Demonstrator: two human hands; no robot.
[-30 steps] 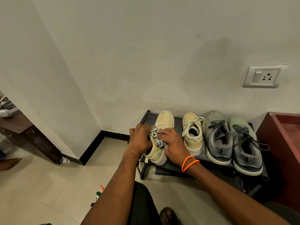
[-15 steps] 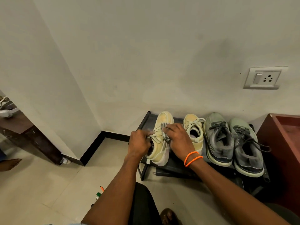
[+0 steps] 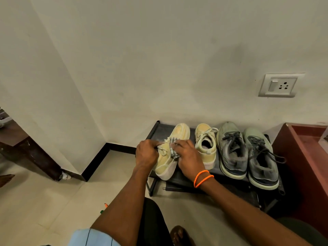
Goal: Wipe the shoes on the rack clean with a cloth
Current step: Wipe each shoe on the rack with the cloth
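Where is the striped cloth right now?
In the head view, the striped grey-and-white cloth is under the right hand, pressed on the tilted pale yellow sneaker at the left end of the black shoe rack.

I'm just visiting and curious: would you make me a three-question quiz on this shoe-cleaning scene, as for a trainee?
1. True or false: four shoes sit on the rack.
2. Which hand presses the cloth on the yellow shoe? A left hand; B right hand
3. Fill in: the two shoes nearest the wooden cabinet are ____ in colour.

Key: 1 true; 2 B; 3 grey, the grey pair.
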